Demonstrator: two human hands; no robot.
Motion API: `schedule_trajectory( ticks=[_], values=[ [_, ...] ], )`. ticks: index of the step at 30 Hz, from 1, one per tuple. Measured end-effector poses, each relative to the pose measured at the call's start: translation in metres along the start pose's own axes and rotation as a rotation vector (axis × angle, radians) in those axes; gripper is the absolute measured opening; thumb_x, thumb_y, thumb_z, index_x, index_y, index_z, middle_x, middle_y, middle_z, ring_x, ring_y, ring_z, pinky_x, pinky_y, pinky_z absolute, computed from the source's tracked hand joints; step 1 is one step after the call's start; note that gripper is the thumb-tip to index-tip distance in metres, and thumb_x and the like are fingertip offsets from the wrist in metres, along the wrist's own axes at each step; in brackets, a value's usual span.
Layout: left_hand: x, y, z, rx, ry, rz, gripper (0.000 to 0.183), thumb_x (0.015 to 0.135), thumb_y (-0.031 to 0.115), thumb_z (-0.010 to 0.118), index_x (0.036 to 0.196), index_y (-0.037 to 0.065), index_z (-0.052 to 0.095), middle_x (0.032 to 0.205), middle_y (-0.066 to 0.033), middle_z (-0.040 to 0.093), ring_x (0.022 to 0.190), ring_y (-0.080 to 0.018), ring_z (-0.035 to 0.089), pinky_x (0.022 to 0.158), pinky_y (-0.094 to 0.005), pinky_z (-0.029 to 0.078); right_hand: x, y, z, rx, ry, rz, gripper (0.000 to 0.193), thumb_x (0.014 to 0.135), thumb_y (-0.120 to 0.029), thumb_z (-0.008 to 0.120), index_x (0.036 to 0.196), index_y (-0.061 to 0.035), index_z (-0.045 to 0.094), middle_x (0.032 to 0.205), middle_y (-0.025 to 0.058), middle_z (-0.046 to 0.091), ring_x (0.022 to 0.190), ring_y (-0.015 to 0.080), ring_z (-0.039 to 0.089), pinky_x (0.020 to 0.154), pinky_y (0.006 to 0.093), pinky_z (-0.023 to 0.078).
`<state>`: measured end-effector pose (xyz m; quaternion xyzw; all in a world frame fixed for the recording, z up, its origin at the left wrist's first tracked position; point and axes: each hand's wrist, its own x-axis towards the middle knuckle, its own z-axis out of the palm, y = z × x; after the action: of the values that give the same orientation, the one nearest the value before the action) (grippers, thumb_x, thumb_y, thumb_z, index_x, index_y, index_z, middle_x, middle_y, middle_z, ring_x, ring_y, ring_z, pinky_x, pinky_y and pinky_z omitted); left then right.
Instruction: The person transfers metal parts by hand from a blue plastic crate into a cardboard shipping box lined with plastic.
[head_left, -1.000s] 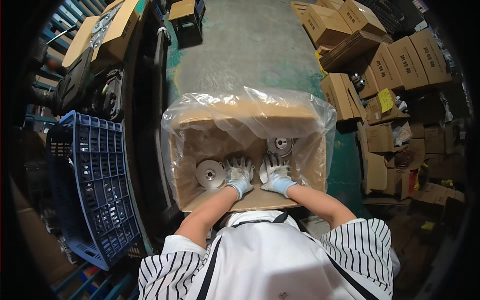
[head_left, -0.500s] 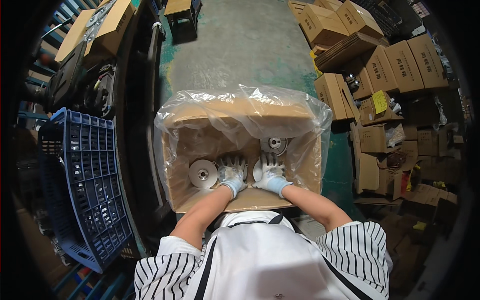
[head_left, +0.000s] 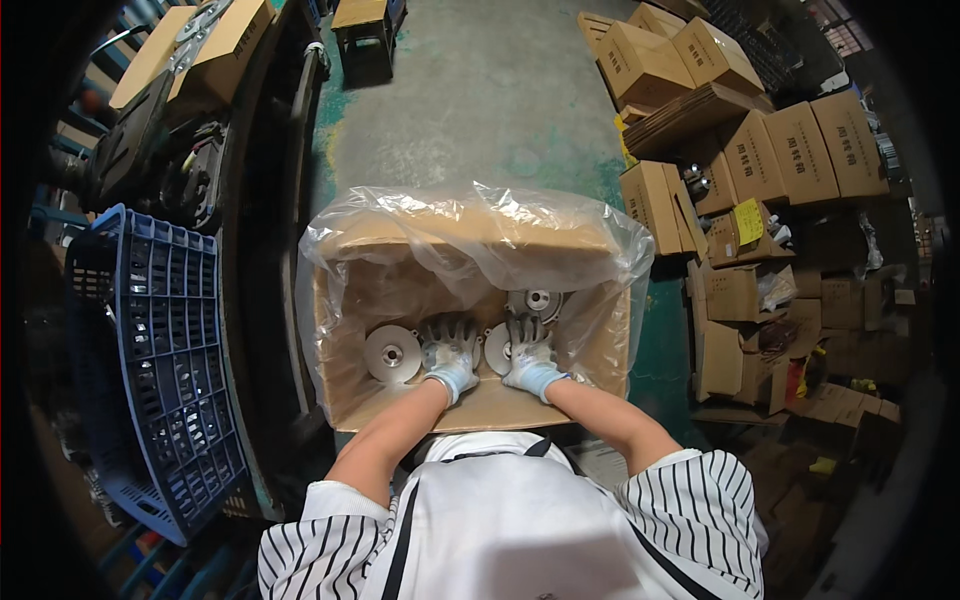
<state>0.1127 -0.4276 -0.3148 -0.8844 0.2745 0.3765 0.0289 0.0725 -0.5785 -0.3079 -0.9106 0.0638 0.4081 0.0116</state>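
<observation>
Both my hands wear whitish work gloves with grey fingers and light blue cuffs, and reach down inside a plastic-lined cardboard box (head_left: 385, 415). My left hand (head_left: 451, 357) lies palm down with its fingers spread, over a round metal part that it mostly hides. Beside it on the left, a pale metal disc (head_left: 407, 368) with a raised centre hub lies flat. My right hand (head_left: 530, 358) is spread flat on another metal disc (head_left: 496, 351), whose left side shows. Just beyond its fingertips sits a further metal disc (head_left: 540, 299) with a hub.
Clear plastic liner (head_left: 590, 235) drapes over the box's far rim and sides. A blue plastic crate (head_left: 175, 370) stands at the left, near a dark bench edge. Stacked cardboard boxes (head_left: 800, 150) line the right side. A small wooden stool (head_left: 362, 30) stands far ahead.
The whole view has shifted slightly, so the box appears lower and further left. My hands stay at the same discs; a little more of the disc under my right hand shows.
</observation>
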Motion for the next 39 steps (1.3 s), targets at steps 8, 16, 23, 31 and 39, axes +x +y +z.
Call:
schedule_trajectory(
  ticks=[8,16,23,31,39],
  values=[
    [-0.005,-0.007,-0.003,-0.034,-0.019,-0.019,0.1,0.068,0.049,0.067,0.148,0.016,0.017,0.154,-0.0129,0.01,0.14,-0.04,0.004,0.109,-0.0617,0.0,-0.023,-0.003,-0.029,-0.09,0.044,-0.052,0.118,0.064,-0.047,0.073,0.148,-0.0121,-0.002,0.154,0.0148,0.007,0.142,0.0328,0.007,0.112,0.0524,0.008],
    [0.003,0.01,-0.001,-0.066,-0.071,-0.088,0.109,0.069,0.061,0.061,0.148,0.012,0.006,0.154,-0.018,0.005,0.14,-0.0411,0.0,0.108,-0.0614,-0.004,0.055,0.043,-0.045,0.453,0.114,0.158,0.104,0.06,-0.062,0.07,0.137,-0.0022,0.035,0.139,0.0201,0.038,0.128,0.0361,0.038,0.106,0.0439,0.028],
    [-0.004,0.018,-0.014,-0.216,-0.043,-0.113,0.112,0.068,0.064,0.061,0.148,0.009,0.006,0.153,-0.0206,0.007,0.14,-0.0416,0.002,0.11,-0.0579,-0.001,0.05,0.028,-0.065,0.348,0.203,0.115,0.08,0.062,-0.055,0.072,0.125,-0.0106,0.053,0.128,0.0166,0.052,0.115,0.0319,0.051,0.096,0.0403,0.04],
    [-0.001,0.019,-0.034,-0.616,0.251,0.009,0.093,0.073,0.048,0.067,0.144,0.009,0.022,0.143,-0.0168,0.03,0.136,-0.0343,0.022,0.111,-0.0474,0.014,0.077,0.094,-0.03,0.839,0.394,-0.236,0.032,0.087,-0.033,0.056,0.101,-0.0056,0.065,0.092,0.0122,0.067,0.079,0.0239,0.063,0.066,0.0356,0.048],
    [0.004,-0.005,-0.037,-2.174,-0.19,0.128,0.045,0.093,0.025,0.055,0.132,0.009,0.042,0.123,-0.0061,0.052,0.108,-0.0151,0.053,0.09,-0.0325,0.045,-0.048,0.047,-0.072,2.47,-0.616,-0.404,0.044,0.088,-0.027,0.056,0.125,-0.0039,0.049,0.113,0.0137,0.061,0.103,0.0287,0.06,0.095,0.0455,0.046]
  ],
)
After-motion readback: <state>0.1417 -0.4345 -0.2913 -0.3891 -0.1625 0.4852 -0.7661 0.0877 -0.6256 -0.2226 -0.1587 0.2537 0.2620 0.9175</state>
